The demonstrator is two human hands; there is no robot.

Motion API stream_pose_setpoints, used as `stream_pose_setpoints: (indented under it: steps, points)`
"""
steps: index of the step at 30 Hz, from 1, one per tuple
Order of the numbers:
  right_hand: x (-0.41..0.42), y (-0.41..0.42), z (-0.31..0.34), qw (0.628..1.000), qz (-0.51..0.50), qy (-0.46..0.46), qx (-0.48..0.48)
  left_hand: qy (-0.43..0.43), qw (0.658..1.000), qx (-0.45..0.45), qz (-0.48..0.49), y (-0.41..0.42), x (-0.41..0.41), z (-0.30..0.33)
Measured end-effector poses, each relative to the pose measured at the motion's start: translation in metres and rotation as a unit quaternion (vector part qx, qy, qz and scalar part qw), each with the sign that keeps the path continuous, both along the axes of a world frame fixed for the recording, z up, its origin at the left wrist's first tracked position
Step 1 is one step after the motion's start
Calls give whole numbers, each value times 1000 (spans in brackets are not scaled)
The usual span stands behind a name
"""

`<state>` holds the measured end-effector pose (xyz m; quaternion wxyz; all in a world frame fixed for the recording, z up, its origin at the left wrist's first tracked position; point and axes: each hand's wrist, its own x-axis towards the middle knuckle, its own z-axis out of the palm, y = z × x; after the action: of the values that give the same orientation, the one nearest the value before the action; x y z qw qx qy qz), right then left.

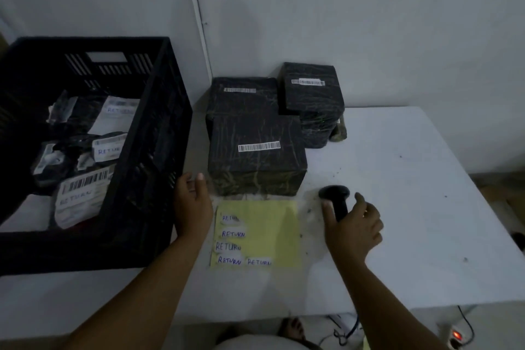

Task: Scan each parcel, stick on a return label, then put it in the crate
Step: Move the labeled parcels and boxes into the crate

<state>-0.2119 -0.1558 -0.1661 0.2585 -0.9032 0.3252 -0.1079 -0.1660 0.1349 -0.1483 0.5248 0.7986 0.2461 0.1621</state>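
my right hand curls round the barcode scanner, my left hand is open beside the nearest black-wrapped parcel, just ahead of both. looks boxy, stiff, slick film; i'd grip opposite side faces.

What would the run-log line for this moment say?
right hand grips scanner | left hand open beside nearest parcel | crate holds labelled parcels
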Motion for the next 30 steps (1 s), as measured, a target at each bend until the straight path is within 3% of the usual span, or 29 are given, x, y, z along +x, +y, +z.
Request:
stream_pose_setpoints:
  steps: [3, 5, 8, 11, 22, 30]
  points:
    - [-13, 25, -3, 998, 36, -49, 2, 6, 1000, -23, -2, 3, -18, -15]
    - [-20, 44, -7, 991, 117, -70, -9, 30, 999, -9, -32, 5, -27, -24]
    - [-26, 70, -16, 962, 271, -33, 19, 99, 985, 80, -117, 9, -44, -43]
    - [-19, 93, -22, 939, 342, 7, 28, 150, 966, 127, -166, 12, -57, -55]
    - [37, 164, -27, 899, 427, 82, -52, 232, 900, 293, -226, 12, -46, -61]
    - [44, 174, -36, 879, 449, 114, -115, 229, 887, 317, -245, 15, -43, -61]
